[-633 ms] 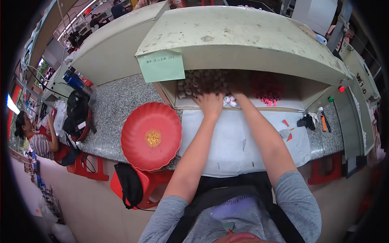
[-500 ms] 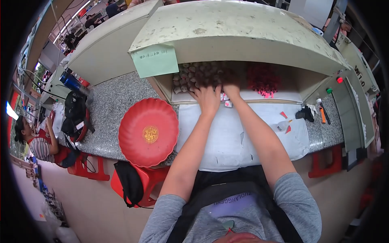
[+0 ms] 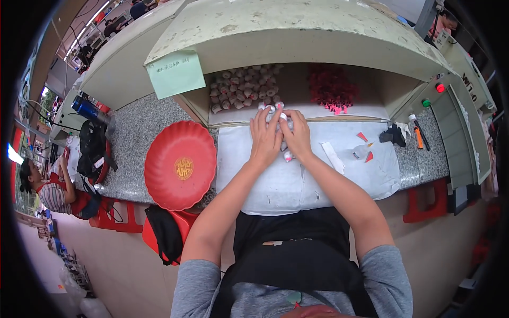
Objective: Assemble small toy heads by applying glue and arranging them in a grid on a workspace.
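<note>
White pieces: just above frame centre, between left hand and right hand. Grip: narrow, fingers curved; firm hold, cannot tell. Best handled low, palms close, against rolling.

So both bare arms angle inward: the left forearm comes up from about 7 o'clock slanting toward 1, the right forearm from around 5 slanting toward 11. The left hand and right hand sit side by side, backs up, fingers roughly toward 12, thumbs close together. Can't really tell how tightly they're closed tho.
</note>
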Tool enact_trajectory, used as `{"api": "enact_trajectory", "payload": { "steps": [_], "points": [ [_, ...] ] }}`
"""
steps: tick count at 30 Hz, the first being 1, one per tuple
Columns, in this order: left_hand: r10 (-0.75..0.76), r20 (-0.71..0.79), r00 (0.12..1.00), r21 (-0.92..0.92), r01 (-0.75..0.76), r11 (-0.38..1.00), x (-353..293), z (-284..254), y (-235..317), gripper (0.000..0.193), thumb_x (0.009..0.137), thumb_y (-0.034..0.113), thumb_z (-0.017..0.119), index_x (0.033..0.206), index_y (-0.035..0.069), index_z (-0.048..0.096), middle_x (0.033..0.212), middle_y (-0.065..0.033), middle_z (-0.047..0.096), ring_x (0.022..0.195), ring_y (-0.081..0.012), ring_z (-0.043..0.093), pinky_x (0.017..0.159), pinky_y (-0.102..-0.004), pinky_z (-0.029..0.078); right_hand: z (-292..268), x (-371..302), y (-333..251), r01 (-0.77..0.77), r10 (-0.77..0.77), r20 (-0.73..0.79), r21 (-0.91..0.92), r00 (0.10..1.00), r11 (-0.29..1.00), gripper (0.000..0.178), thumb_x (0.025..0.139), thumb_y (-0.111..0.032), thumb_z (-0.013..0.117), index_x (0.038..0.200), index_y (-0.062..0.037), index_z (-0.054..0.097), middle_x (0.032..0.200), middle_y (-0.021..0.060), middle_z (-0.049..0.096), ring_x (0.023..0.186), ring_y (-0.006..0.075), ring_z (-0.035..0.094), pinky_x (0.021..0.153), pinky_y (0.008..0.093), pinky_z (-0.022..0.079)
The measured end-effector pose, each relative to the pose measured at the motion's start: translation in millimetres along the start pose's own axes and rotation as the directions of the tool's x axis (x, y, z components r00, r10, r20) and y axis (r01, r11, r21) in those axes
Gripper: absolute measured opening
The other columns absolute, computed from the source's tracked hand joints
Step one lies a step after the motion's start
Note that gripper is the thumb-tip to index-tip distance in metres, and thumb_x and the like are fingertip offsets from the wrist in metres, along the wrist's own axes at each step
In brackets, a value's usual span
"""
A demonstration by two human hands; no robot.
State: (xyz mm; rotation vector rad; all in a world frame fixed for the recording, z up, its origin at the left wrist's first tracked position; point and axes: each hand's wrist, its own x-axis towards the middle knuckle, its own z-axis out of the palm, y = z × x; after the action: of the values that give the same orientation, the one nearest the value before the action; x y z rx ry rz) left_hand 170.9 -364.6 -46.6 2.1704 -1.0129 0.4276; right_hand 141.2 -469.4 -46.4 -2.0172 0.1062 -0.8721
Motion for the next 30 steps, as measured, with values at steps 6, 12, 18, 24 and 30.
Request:
{"api": "enact_trajectory", "payload": {
  "steps": [6, 12, 18, 24, 30],
  "points": [
    [-0.032, 0.094, 0.995, 0.106, 0.022, 0.994, -6.3, -15.1, 28.6, 0.050, 0.074, 0.017, 0.044, 0.122, 0.012, 0.031, 0.127, -0.0155, 0.020, 0.117, -0.0371, 0.014, 0.091, -0.0557, 0.006, -25.5, -4.6, -5.3, 0.049, -0.049, 0.107, -0.001, 0.993, 0.999, 0.028, 0.077, -0.012, 0.044, 0.102, -0.0001, 0.047, 0.108, 0.0143, 0.045, 0.091, 0.0270, 0.048, 0.080, 0.0340, 0.035],
    [-0.099, 0.091, 0.991, -0.124, 0.110, 0.986, 74.5, 12.1, 43.6, 0.040, 0.077, 0.021, 0.041, 0.115, 0.009, 0.038, 0.116, -0.0182, 0.035, 0.110, -0.0306, 0.031, 0.091, -0.0474, 0.018, -110.3, 23.0, -52.5, -0.183, 0.171, 0.067, 0.392, 0.983, 0.901, 0.030, 0.077, -0.004, 0.042, 0.106, 0.0009, 0.042, 0.106, 0.0110, 0.047, 0.099, 0.0185, 0.045, 0.083, 0.0293, 0.035],
    [-0.394, 0.548, 0.738, -0.139, 0.544, 0.827, 200.3, 52.4, 39.4, 0.037, 0.079, 0.030, 0.045, 0.106, 0.005, 0.045, 0.100, -0.0155, 0.050, 0.092, -0.0256, 0.048, 0.078, -0.0326, 0.039, -222.4, -3.8, -35.5, -0.175, 0.158, 0.121, 0.148, 0.980, 0.973, 0.024, 0.077, -0.006, 0.043, 0.099, 0.0034, 0.048, 0.094, 0.0114, 0.053, 0.091, 0.0173, 0.049, 0.079, 0.0281, 0.037],
    [-0.021, 0.371, 0.928, -0.342, 0.157, 0.927, 199.3, 108.8, 15.7, 0.040, 0.080, 0.034, 0.043, 0.108, 0.004, 0.044, 0.104, -0.0131, 0.049, 0.096, -0.0265, 0.045, 0.083, -0.0341, 0.034, -196.7, 105.4, 109.8, -0.089, 0.136, 0.095, -0.390, 0.986, 0.917, 0.037, 0.078, -0.029, 0.044, 0.105, -0.0040, 0.048, 0.104, 0.0119, 0.051, 0.096, 0.0248, 0.047, 0.081, 0.0314, 0.036],
    [0.048, 0.322, 0.945, -0.189, 0.015, 0.982, 156.2, 71.0, 16.8, 0.039, 0.080, 0.029, 0.042, 0.108, 0.003, 0.042, 0.110, -0.0163, 0.043, 0.101, -0.0297, 0.039, 0.086, -0.0352, 0.030, -143.2, 158.0, 144.8, 0.227, -0.192, 0.121, -0.490, 0.974, 0.841, 0.035, 0.077, -0.032, 0.045, 0.094, -0.0031, 0.053, 0.092, 0.0122, 0.055, 0.086, 0.0260, 0.051, 0.075, 0.0351, 0.039]
  ]
}}
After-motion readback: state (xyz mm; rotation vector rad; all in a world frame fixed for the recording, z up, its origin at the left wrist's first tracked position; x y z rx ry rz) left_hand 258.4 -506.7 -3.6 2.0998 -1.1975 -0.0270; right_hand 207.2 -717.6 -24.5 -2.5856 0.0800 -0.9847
